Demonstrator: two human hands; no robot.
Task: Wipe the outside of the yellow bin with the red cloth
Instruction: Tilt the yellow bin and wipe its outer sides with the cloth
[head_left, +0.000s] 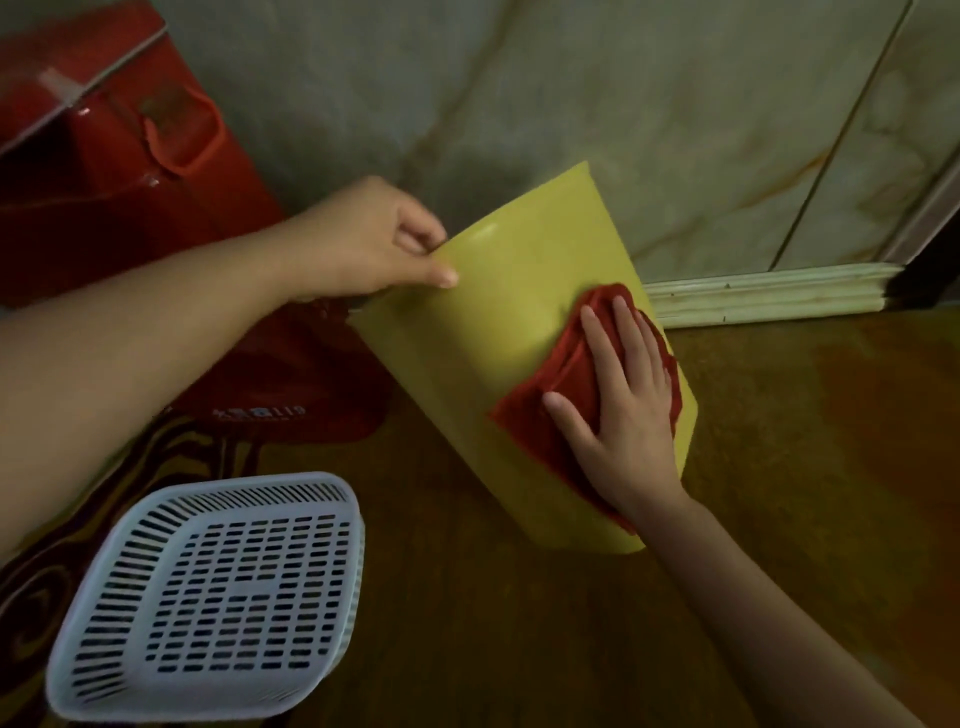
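While the left hand (363, 239) pinches the tilted yellow bin (498, 312) at its far edge to steady it on the floor (779, 441), the right hand (618, 405) presses the red cloth (566, 374) flat-palmed against its outer wall.

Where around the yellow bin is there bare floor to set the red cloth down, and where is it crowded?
Bare floor lies right of the yellow bin, up to the baseboard, and in front of it beside the white basket. Left is crowded: red bags, patterned rug. The left hand grips the bin's edge; the right hand presses the red cloth.
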